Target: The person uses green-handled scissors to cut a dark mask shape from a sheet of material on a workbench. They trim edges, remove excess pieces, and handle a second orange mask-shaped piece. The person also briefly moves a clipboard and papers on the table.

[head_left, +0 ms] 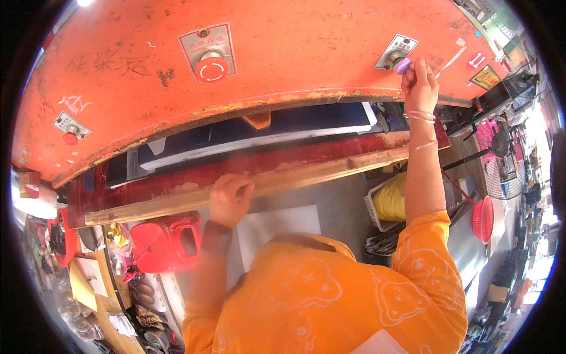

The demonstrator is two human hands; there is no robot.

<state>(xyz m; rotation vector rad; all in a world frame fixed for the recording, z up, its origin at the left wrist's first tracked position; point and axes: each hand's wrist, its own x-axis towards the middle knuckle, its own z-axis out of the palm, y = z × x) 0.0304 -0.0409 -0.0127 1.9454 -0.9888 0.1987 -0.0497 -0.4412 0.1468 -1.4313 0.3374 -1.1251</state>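
Right hand [420, 82] at 1 o'clock, fingers pinched on purple knob [404, 65]. Left hand [230, 197] curled shut, centre, on white sheet [283, 227].

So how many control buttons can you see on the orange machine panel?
3: a large red round mushroom button at top centre, a small red button at far left, and a purple button at upper right under the right hand. Others may be hidden.

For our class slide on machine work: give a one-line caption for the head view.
Right hand on a purple knob of an orange press; left hand at its wooden ledge.
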